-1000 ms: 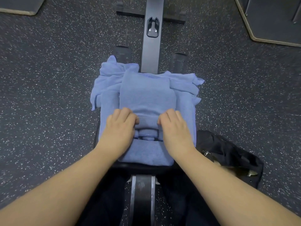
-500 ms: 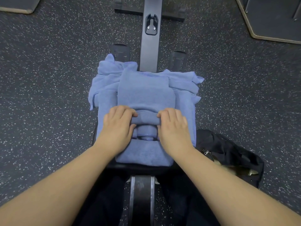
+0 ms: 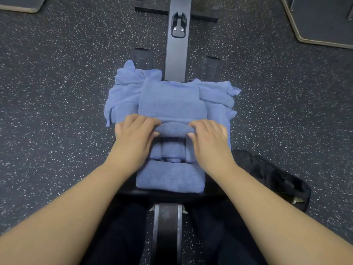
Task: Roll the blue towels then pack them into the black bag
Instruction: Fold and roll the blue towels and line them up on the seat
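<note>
Gripping the rolled end of the top blue towel (image 3: 172, 104) — left hand (image 3: 133, 136) and right hand (image 3: 208, 138) pinch it together; black bag (image 3: 271, 175) lies just right.

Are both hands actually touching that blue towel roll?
Touching. The head view shows the left hand and right hand with fingers curled over the ends of the towel roll, thumbs tucked beneath.
</note>
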Motion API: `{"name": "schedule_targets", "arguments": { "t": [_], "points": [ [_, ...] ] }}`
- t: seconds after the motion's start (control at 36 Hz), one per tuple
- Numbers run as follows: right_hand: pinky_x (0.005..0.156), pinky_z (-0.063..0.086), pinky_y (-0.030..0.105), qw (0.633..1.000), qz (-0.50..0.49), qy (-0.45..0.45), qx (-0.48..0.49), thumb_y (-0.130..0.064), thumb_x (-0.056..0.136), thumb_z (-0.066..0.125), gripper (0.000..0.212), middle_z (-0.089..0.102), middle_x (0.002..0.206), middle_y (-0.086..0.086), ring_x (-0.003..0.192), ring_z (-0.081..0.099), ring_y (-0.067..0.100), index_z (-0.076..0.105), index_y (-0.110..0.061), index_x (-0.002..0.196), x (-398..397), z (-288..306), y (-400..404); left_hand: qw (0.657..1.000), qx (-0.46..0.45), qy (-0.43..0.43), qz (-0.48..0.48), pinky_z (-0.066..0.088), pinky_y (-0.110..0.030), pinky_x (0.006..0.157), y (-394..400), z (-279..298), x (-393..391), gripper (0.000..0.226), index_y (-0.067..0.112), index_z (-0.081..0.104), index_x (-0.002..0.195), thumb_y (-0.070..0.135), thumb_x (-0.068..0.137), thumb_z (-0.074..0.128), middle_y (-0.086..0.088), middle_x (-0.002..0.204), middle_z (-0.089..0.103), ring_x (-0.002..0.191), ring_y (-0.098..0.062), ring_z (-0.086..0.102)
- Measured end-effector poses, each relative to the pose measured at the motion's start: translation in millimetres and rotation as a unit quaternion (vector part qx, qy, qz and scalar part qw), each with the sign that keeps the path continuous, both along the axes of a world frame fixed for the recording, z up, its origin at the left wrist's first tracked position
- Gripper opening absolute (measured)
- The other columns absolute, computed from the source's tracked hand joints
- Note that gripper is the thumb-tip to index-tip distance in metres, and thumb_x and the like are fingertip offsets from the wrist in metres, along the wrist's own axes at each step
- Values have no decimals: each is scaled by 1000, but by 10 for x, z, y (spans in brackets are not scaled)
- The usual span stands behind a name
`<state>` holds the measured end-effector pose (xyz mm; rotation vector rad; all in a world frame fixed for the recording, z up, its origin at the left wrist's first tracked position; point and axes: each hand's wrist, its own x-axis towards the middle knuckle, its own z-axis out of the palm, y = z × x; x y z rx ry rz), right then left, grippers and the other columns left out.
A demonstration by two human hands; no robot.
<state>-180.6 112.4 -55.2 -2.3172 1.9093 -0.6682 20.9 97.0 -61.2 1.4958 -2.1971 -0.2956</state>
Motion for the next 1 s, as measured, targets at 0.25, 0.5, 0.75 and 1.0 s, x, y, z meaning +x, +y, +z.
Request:
{"name": "schedule_targets", "arguments": {
  "t": [0.25, 0.5, 0.75, 1.0],
  "points": [
    [77, 25, 31, 997, 48, -4, 64, -23, 81, 58, 16, 64, 90, 0, 87, 59, 28, 63, -16, 95, -103, 157, 207, 998, 43, 6, -54, 12, -26, 71, 140, 155, 153, 31, 30, 63, 98, 50, 83, 43, 14, 91, 63, 98, -11, 40],
    [76, 25, 26, 989, 105, 47, 91, -27, 74, 66, 17, 66, 82, -4, 79, 65, 23, 66, -17, 88, -171, 213, 426, 991, 100, -30, -84, 14, -30, 76, 348, 239, 203, 40, 32, 69, 101, 56, 78, 46, 18, 86, 57, 103, -12, 45],
    [85, 20, 27, 981, 81, 48, 169, -26, 99, 46, 21, 56, 114, -6, 112, 46, 16, 58, -22, 116, -132, 184, 418, 982, 157, -101, -15, 13, -30, 74, 360, 190, 72, 24, 38, 61, 116, 39, 99, 43, 15, 104, 54, 114, -16, 38],
    [72, 26, 33, 993, 19, 47, 107, -19, 93, 48, 20, 56, 92, 6, 88, 50, 31, 67, -13, 96, -47, 38, 358, 996, 61, -65, 22, 21, -35, 77, 344, 61, 37, 17, 28, 65, 99, 33, 90, 50, -1, 97, 52, 94, -26, 46]
  ]
}}
